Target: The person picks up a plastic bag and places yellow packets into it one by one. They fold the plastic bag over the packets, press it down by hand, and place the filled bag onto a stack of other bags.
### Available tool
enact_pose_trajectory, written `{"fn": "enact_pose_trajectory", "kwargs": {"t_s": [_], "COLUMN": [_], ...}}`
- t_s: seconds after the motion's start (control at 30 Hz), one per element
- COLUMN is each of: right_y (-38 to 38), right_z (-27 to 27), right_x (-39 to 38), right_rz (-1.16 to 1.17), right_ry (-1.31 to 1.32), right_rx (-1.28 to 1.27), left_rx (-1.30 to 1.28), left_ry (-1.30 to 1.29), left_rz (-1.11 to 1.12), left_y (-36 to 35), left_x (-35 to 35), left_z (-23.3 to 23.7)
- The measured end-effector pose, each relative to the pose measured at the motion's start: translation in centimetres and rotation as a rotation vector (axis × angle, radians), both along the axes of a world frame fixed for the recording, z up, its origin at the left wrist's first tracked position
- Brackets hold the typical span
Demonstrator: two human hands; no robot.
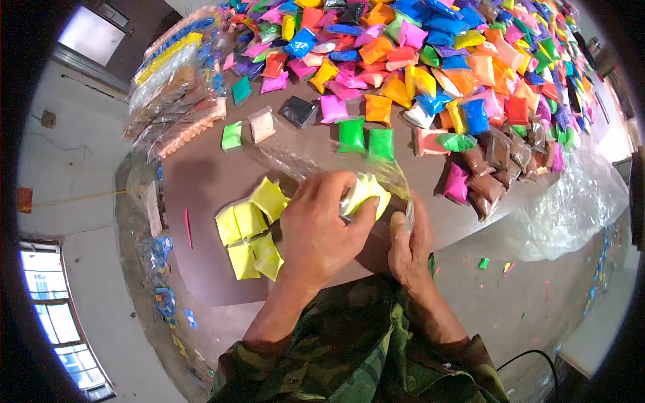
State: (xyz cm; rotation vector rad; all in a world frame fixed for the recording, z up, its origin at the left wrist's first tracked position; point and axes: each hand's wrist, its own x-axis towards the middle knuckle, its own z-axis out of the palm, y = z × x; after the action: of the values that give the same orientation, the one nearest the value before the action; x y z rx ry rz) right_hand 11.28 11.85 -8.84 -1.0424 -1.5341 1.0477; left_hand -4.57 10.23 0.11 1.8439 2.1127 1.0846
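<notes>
The left hand (314,225) was closed around pale yellow packets (371,193), just left of the right hand (411,247), which pinched a clear plastic bag (287,160) stretching away behind them. Fingers and see-through film obscured the bag's mouth; whether the packets were inside was unclear.

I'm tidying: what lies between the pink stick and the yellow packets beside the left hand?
The head view shows only bare tabletop between the pink stick and the yellow packets.
</notes>
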Motion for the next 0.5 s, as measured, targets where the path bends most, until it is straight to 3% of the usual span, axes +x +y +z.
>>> {"fn": "enact_pose_trajectory", "kwargs": {"t_s": [0.1, 0.37, 0.5], "right_y": [0.1, -0.2, -0.2], "right_z": [-0.1, -0.2, -0.5], "right_x": [0.2, 0.3, 0.5], "right_rz": [0.021, 0.062, 0.077], "right_ry": [0.002, 0.149, 0.131], "right_rx": [0.015, -0.100, -0.075], "left_rx": [-0.068, -0.168, -0.202], "left_ry": [0.134, -0.016, -0.188], "left_rz": [-0.051, -0.103, -0.278], "left_y": [-0.1, -0.9, -1.1], "left_x": [1.0, 2.8, 1.7], "left_z": [-0.6, -1.8, -0.7]}}
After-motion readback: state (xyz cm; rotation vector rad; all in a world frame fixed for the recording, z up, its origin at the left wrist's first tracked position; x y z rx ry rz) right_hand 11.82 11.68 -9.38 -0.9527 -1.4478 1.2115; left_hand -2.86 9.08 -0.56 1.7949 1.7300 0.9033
